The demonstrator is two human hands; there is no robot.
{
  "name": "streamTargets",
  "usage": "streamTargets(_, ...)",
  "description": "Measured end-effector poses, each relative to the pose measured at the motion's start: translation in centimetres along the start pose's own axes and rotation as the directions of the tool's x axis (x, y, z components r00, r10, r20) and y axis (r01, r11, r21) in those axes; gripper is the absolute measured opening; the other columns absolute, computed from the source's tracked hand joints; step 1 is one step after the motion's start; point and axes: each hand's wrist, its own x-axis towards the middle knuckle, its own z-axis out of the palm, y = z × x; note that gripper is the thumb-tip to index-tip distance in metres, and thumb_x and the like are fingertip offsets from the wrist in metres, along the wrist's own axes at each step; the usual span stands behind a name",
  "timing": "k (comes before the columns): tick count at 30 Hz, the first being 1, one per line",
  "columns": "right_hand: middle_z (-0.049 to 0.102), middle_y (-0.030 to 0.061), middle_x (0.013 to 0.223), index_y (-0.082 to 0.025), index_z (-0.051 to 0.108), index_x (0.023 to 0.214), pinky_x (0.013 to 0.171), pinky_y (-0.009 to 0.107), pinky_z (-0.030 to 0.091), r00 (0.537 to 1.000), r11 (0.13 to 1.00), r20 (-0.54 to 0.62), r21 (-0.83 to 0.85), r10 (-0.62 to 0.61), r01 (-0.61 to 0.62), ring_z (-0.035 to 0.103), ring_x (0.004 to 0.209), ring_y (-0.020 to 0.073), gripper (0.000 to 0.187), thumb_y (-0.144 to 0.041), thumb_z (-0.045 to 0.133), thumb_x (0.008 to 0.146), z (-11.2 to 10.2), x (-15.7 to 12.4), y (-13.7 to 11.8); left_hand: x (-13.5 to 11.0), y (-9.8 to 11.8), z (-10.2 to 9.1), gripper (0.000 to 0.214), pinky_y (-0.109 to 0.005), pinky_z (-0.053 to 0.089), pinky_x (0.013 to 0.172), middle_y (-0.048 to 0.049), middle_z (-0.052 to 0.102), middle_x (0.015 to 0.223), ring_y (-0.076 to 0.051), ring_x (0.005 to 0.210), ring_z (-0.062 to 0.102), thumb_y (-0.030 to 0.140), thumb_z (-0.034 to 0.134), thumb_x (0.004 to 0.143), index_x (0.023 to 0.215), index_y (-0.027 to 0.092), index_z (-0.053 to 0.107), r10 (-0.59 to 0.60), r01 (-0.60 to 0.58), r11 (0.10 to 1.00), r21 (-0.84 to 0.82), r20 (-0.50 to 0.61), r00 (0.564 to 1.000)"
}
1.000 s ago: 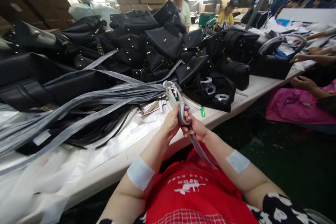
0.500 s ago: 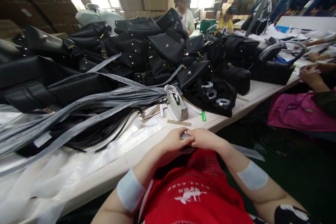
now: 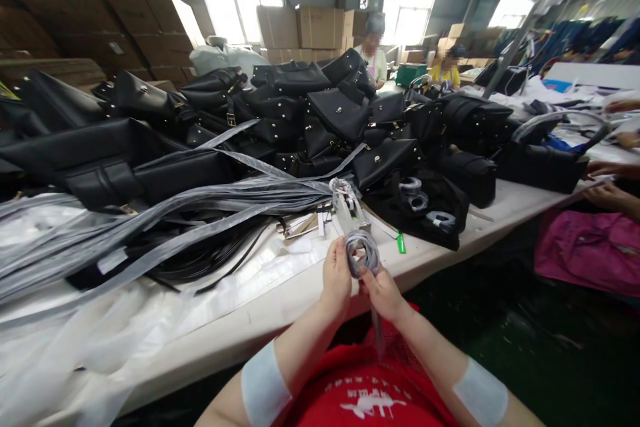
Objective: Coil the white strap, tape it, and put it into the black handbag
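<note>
A coiled strap [image 3: 371, 248] in greyish clear plastic is held up between my hands over the table's front edge. My left hand [image 3: 336, 272] is closed on the coil's left side, thumb near its upper edge. At the lower right, my right hand [image 3: 384, 288] grips the same coil, and a loose tail hangs down below it. Just behind the coil stands a tape dispenser [image 3: 351, 217]. Long plastic-sleeved straps [image 3: 210, 195] lie across the table to the left.
Black handbags [image 3: 337, 113] are piled along the back of the table [image 3: 245, 320]. An open black bag [image 3: 440, 203] holds several coils. A green-handled tool [image 3: 401, 243] lies near the edge. At right are a co-worker's hands [image 3: 613, 190] and a pink cloth [image 3: 585, 250].
My hands have risen from my lap, bringing the coiled strap up into plain sight in front of the tape dispenser. The head view has tilted upward.
</note>
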Motion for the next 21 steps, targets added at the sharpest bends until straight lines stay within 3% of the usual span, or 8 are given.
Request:
streamTargets(3, 0.069, 0.0096, 0.106, -0.017, 0.062, 0.117, 0.094, 0.04, 0.046, 0.934, 0.962, 0.349, -0.273, 0.075, 0.024, 0.062, 0.102, 0.0279, 0.046, -0.053, 0.053, 0.089, -4.5, 0.7, -1.4, 0.8, 0.1, -2.2, 0.049, -0.034, 0.048, 0.087, -0.0092, 0.07, 0.097, -0.021, 0.091, 0.063, 0.052, 0.035, 0.095, 0.103, 0.015, 0.066, -0.004, -0.052, 0.979, 0.195, 0.276, 0.961)
streamTargets(5, 0.071, 0.0071, 0.103, -0.02, 0.067, 0.11, 0.09, 0.036, 0.046, 0.823, 0.923, 0.547, -0.377, 0.153, 0.079, 0.064, 0.096, 0.0264, 0.038, -0.047, 0.061, 0.085, -6.2, 0.8, -2.2, 1.2, 0.6, -3.1, 0.044, -0.032, 0.049, 0.081, -0.007, 0.072, 0.092, -0.02, 0.083, 0.064, 0.049, 0.042, 0.093, 0.108, 0.017, 0.068, -0.036, -0.19, 0.908, 0.373, 0.522, 0.852)
streamTargets(6, 0.072, 0.0063, 0.101, -0.02, 0.068, 0.107, 0.087, 0.035, 0.047, 0.788, 0.911, 0.588, -0.402, 0.182, 0.089, 0.065, 0.093, 0.0257, 0.035, -0.045, 0.063, 0.083, -6.4, 0.7, -2.4, 1.2, 0.9, -3.3, 0.039, -0.032, 0.049, 0.079, -0.0062, 0.073, 0.091, -0.02, 0.081, 0.064, 0.047, 0.048, 0.091, 0.109, 0.019, 0.069, -0.059, -0.274, 0.859, 0.431, 0.616, 0.785)
streamTargets(8, 0.073, 0.0063, 0.095, -0.019, 0.069, 0.105, 0.082, 0.033, 0.047, 0.806, 0.908, 0.558, -0.414, 0.194, 0.068, 0.065, 0.087, 0.0246, 0.033, -0.042, 0.063, 0.083, -5.7, 0.6, -2.3, 1.1, 1.5, -3.4, 0.033, -0.031, 0.048, 0.081, -0.0061, 0.074, 0.098, -0.021, 0.086, 0.065, 0.041, 0.053, 0.089, 0.108, 0.021, 0.071, -0.065, -0.394, 0.788, 0.473, 0.7, 0.711)
streamTargets(15, 0.071, 0.0053, 0.09, -0.015, 0.069, 0.094, 0.077, 0.031, 0.047, 0.918, 0.975, 0.391, -0.22, 0.059, 0.031, 0.063, 0.084, 0.0227, 0.025, -0.035, 0.064, 0.081, -3.2, 0.8, -0.9, 1.4, 2.1, -3.7, 0.037, -0.031, 0.047, 0.087, -0.0048, 0.073, 0.107, -0.023, 0.095, 0.066, 0.041, 0.064, 0.081, 0.114, 0.023, 0.069, -0.088, -0.334, 0.823, 0.46, 0.683, 0.725)
streamTargets(17, 0.07, 0.0047, 0.089, -0.015, 0.067, 0.093, 0.076, 0.032, 0.047, 0.959, 0.974, 0.281, -0.226, 0.04, 0.026, 0.062, 0.082, 0.0221, 0.026, -0.036, 0.067, 0.079, -3.3, 1.1, -0.9, 1.4, 1.7, -3.6, 0.033, -0.029, 0.047, 0.084, -0.0053, 0.074, 0.1, -0.022, 0.092, 0.066, 0.04, 0.068, 0.077, 0.103, 0.02, 0.073, -0.084, -0.175, 0.913, 0.368, 0.59, 0.803)
streamTargets(19, 0.068, 0.0052, 0.096, -0.016, 0.064, 0.101, 0.079, 0.032, 0.047, 0.982, 0.984, 0.187, -0.173, -0.001, 0.034, 0.061, 0.087, 0.0223, 0.032, -0.04, 0.067, 0.08, -3.0, 1.4, -0.8, 1.4, 1.1, -3.1, 0.035, -0.025, 0.047, 0.072, -0.0041, 0.073, 0.084, -0.017, 0.075, 0.064, 0.046, 0.068, 0.077, 0.095, 0.017, 0.073, -0.102, 0.032, 0.982, 0.188, 0.375, 0.921)
streamTargets(21, 0.067, 0.006, 0.097, -0.016, 0.06, 0.108, 0.078, 0.032, 0.049, 0.992, 0.995, 0.125, -0.09, -0.03, 0.042, 0.061, 0.086, 0.0217, 0.04, -0.046, 0.064, 0.082, -1.8, 1.5, -0.6, 1.1, 0.5, -2.3, 0.046, -0.022, 0.04, 0.054, 0.0006, 0.063, 0.063, -0.011, 0.055, 0.053, 0.058, 0.066, 0.075, 0.092, 0.015, 0.071, -0.188, 0.196, 0.98, -0.044, 0.136, 0.973)
